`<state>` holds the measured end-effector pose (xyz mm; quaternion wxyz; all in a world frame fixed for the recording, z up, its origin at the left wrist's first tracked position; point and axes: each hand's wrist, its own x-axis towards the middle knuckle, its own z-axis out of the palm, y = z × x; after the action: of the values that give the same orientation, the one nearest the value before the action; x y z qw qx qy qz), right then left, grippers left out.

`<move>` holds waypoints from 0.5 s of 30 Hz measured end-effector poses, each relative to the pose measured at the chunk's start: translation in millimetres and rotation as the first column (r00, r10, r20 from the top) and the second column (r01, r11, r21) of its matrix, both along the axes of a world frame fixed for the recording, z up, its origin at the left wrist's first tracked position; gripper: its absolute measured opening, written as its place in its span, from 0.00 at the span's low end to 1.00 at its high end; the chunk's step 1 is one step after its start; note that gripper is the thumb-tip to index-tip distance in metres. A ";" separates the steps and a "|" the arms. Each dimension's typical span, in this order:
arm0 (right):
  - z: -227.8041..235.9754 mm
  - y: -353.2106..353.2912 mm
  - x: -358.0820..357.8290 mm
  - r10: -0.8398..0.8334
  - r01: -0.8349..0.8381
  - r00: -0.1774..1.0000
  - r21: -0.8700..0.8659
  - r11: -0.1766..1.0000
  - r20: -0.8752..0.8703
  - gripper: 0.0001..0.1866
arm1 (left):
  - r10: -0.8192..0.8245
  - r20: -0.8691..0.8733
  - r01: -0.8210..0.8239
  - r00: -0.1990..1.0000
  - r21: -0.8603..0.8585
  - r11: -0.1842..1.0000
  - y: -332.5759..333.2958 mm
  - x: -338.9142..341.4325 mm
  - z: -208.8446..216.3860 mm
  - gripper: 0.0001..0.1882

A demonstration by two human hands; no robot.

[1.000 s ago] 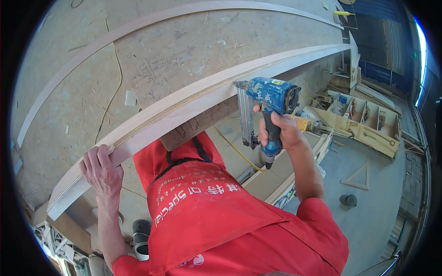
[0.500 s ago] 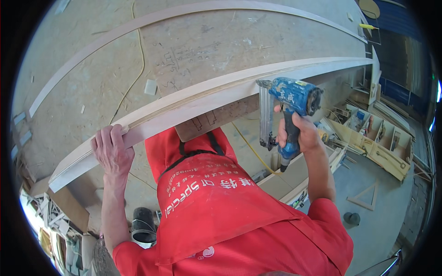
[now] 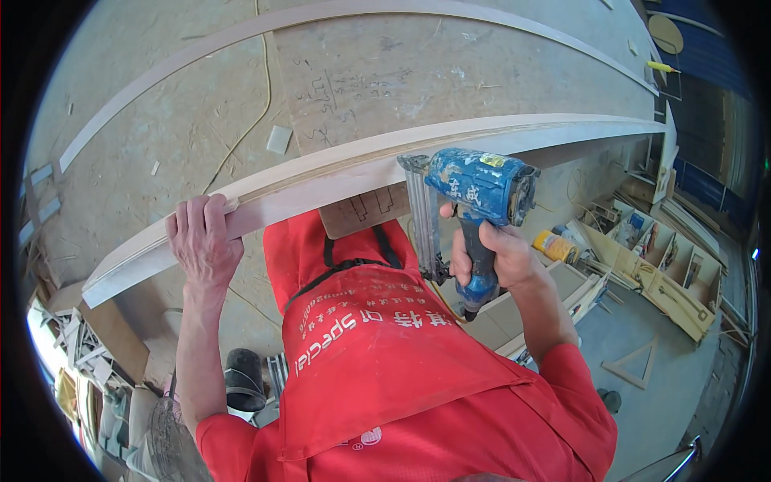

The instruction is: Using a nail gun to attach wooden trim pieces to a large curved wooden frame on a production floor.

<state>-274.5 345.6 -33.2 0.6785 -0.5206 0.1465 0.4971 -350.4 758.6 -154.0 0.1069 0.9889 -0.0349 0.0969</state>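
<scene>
A long pale wooden piece (image 3: 305,205), layered along its edge, crosses in front of me from lower left to upper right. Near its left end, my left hand (image 3: 206,241) grips it, fingers bent over the top edge. My right hand (image 3: 494,253) is wrapped around the handle of a blue nail gun (image 3: 474,181) with a metal magazine. The gun's nose is at the near face of the wood; I cannot tell whether it touches. Below that spot, a brown board (image 3: 365,213) with dark outlines shows in part between the wood and my red apron (image 3: 361,321).
Beyond lies another thin curved strip (image 3: 337,11) on a large worktop (image 3: 353,88) with pencil marks. A yellow cord (image 3: 249,132) and a small white block (image 3: 279,140) are there too. At right stands a tool box (image 3: 671,277) with compartments, near a triangular wooden frame (image 3: 633,366).
My right hand has brought the nail gun leftward along the wooden piece. My left hand keeps its hold near the left end. The whole view has shifted slightly, and a yellow can now shows.
</scene>
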 end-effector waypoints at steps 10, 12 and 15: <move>3.9 30.1 -5.7 0.028 -0.026 0.999 -0.074 0.997 0.022 0.38 | 0.005 0.009 -0.005 1.000 -0.021 1.000 23.2 -12.7 -3.3 0.21; 5.9 38.9 -7.6 0.048 -0.045 0.999 -0.130 0.991 0.019 0.38 | -0.004 -0.002 0.004 1.000 -0.013 1.000 32.0 -14.7 -3.8 0.20; 8.1 58.6 -14.8 0.036 -0.032 0.999 -0.171 0.985 0.018 0.38 | -0.017 -0.016 0.017 1.000 -0.016 1.000 45.5 -19.4 -3.2 0.19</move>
<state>-289.3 404.2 -25.1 0.6242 -0.5845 0.1727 0.4888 -369.8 804.1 -157.2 0.1161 0.9885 -0.0416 0.0880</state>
